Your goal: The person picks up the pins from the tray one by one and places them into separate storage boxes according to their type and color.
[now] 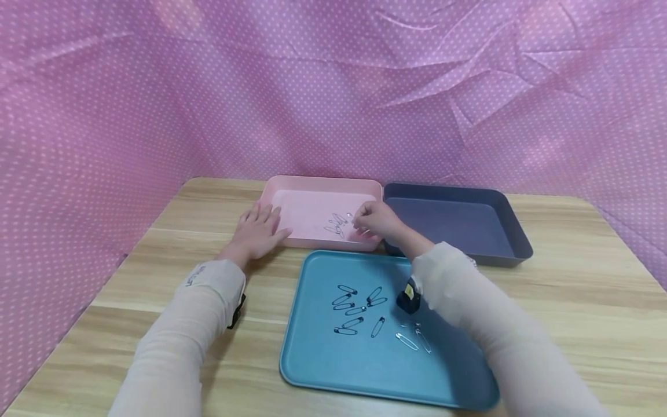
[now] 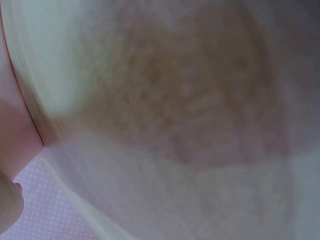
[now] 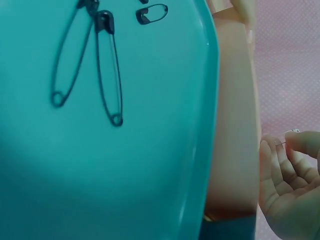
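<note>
Right hand [image 1: 376, 223] pinches a silver safety pin [image 3: 289, 135] over the pink tray [image 1: 318, 186], left hand [image 1: 256, 231] flat and open beside it; pin looks light, springy, slippery wire, so grip the clasp head.

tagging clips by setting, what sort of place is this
Probably a staged tabletop recording booth, not a lived-in room: pink polka-dot cloth backdrop drapes around a light wooden table holding a teal plastic tray of safety pins, sorted by bare hands.
</note>
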{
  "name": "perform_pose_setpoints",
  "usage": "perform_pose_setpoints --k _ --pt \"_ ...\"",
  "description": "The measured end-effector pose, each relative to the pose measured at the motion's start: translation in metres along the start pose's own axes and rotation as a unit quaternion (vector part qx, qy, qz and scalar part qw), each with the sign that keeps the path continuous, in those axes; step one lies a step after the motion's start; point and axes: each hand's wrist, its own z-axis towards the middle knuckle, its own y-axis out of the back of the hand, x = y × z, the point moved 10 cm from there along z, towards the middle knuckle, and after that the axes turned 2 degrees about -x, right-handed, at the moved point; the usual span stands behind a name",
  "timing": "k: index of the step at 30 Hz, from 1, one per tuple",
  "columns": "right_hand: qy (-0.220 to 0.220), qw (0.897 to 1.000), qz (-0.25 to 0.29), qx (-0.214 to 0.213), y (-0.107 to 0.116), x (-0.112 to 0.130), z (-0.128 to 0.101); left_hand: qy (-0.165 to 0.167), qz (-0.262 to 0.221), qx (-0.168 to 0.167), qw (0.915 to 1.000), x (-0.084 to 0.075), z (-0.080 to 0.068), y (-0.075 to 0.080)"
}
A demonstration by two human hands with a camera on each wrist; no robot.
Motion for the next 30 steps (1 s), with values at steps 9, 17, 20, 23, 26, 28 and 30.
perform_pose_setpoints --k 9,17,20,23,26,28,30 --pt "0.022 1.000 -0.005 -0.016 -0.011 0.003 0.023 0.002 -0.002 0.002 1.0000 -0.002 -0.002 0.000" --pt "0.003 0.998 -0.047 -0.036 -0.019 0.001 0.042 0.006 -0.003 0.002 1.0000 -0.001 -0.002 0.001" --pt "0.001 0.998 -0.049 -0.034 -0.024 0.001 0.047 0.005 0.001 0.000 1.0000 0.000 -0.001 0.001" --pt "-0.002 0.998 -0.046 -0.031 -0.030 0.001 0.051 0.006 0.000 -0.005 1.0000 0.000 -0.001 0.001" --pt "0.001 0.998 -0.050 -0.032 -0.035 0.001 0.053 0.007 -0.004 -0.009 0.9999 0.000 -0.001 0.001" --pt "0.004 0.999 -0.045 -0.029 -0.038 0.001 0.053 0.008 -0.006 -0.010 0.9999 0.000 -0.001 0.001" --pt "0.002 0.999 -0.032 -0.023 -0.041 0.002 0.053 0.009 -0.006 -0.009 0.9999 0.000 -0.001 0.001"
